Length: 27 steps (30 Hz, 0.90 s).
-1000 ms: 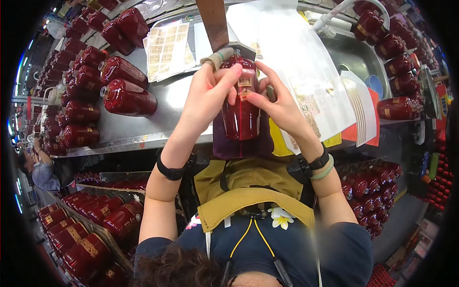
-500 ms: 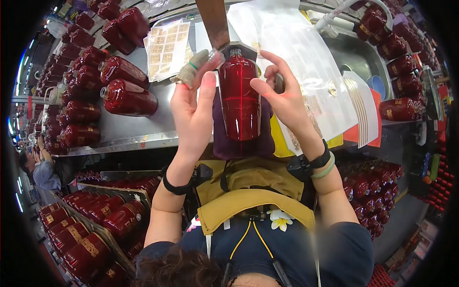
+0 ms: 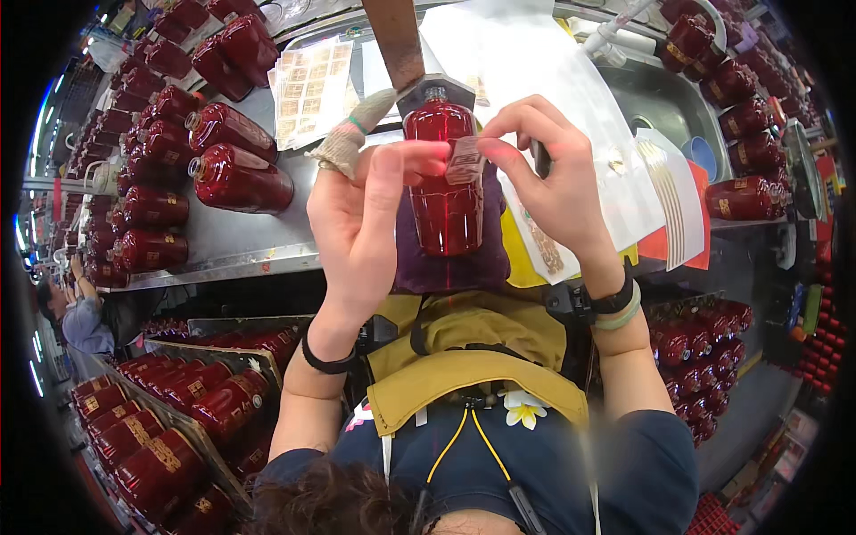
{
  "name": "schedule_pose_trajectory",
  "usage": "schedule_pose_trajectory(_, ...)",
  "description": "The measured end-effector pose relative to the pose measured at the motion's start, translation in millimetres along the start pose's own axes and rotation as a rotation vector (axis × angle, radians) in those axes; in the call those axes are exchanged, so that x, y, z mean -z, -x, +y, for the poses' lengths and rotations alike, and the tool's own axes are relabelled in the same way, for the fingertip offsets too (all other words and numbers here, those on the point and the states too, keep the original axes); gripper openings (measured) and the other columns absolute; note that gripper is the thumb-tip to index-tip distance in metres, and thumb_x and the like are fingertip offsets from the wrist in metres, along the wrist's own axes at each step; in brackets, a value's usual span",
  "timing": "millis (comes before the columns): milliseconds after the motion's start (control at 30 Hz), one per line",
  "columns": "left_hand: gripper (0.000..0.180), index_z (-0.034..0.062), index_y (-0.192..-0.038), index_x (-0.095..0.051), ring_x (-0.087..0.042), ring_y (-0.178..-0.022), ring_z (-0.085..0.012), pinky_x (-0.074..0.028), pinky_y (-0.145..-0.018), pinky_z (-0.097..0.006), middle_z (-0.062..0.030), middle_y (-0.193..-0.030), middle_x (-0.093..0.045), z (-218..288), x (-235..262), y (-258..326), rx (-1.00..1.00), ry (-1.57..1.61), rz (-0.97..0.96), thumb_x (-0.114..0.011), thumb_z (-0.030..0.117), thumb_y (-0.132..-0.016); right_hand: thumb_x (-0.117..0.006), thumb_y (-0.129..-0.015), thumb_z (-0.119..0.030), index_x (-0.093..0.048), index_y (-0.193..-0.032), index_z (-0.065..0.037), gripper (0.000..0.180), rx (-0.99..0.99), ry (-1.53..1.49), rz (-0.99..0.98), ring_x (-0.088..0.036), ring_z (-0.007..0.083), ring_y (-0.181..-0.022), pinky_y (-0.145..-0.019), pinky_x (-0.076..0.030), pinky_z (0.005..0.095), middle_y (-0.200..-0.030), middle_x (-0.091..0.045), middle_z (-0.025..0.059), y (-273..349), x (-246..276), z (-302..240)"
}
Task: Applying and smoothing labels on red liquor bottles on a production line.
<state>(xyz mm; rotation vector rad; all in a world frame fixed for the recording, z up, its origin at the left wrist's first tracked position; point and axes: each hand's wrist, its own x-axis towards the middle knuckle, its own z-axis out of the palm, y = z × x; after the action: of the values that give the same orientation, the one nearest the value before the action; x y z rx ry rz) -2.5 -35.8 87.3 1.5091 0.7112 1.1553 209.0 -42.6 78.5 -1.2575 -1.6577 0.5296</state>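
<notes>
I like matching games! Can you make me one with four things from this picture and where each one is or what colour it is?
Things:
1. small label
2. red bottle
3. purple cloth
4. sticker sheet

Places and colours:
A. lying flat on the metal table, past the hands
B. under the bottle in front of the person
C. pinched between the left hand and right hand
D. see-through dark red, lying on the cloth

Pairs: 1-C, 2-D, 3-B, 4-A
</notes>
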Motion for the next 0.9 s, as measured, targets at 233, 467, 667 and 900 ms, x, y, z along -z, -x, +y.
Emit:
schedule_pose_trajectory(233,0.074,-0.0075,-0.157,-0.028,-0.053,-0.134,-0.0218,-0.043,-0.112,-0.036,-0.0203,-0.147,-0.052,-78.3,-4.9,3.1,0.281,0.014,0.093,-0.067,0.022,-0.102,-0.075,-0.088,-0.005,-0.070,-0.093,0.000,0.009,0.004,0.022,-0.088,-0.064,0.0229,-0.078,-0.072,-0.048,0.0320,-0.086,-0.067,0.0100,4.1,21.4,-19.4)
schedule_pose_trajectory(467,0.065,-0.0049,-0.158,-0.030,-0.054,-0.132,-0.0191,-0.042,-0.113,-0.035,-0.0143,-0.146,-0.054,-97.9,8.1,2.1,0.357,0.359,0.061,-0.061,0.016,-0.105,-0.072,-0.091,-0.013,-0.069,-0.093,0.004,0.017,-0.212,-0.075,-0.189,-0.061,0.0177,-0.069,-0.065,-0.048,0.0310,-0.082,-0.068,0.0109,-18.7,-9.0,5.6)
schedule_pose_trajectory(667,0.069,-0.0057,-0.150,-0.039,-0.059,-0.126,-0.0185,-0.050,-0.107,-0.035,-0.0148,-0.137,-0.060,-76.0,-2.8,-1.5,0.362,0.125,0.102,-0.075,0.013,-0.095,-0.072,-0.090,-0.014,-0.073,-0.096,0.001,0.016,-0.228,-0.010,-0.137,-0.062,0.0171,-0.070,-0.067,-0.051,0.0316,-0.084,-0.071,0.0111,-25.7,-29.4,21.9)
schedule_pose_trajectory(900,0.075,-0.0058,-0.150,-0.037,-0.061,-0.124,-0.0196,-0.052,-0.105,-0.035,-0.0148,-0.139,-0.057,-78.1,2.9,-3.2,0.402,0.268,0.088,-0.079,0.011,-0.091,-0.076,-0.093,-0.022,-0.071,-0.107,-0.002,0.025,-0.404,-0.344,0.005,-0.039,0.0025,-0.067,-0.059,-0.035,0.0207,-0.073,-0.045,-0.0084,-28.8,-42.4,55.5)
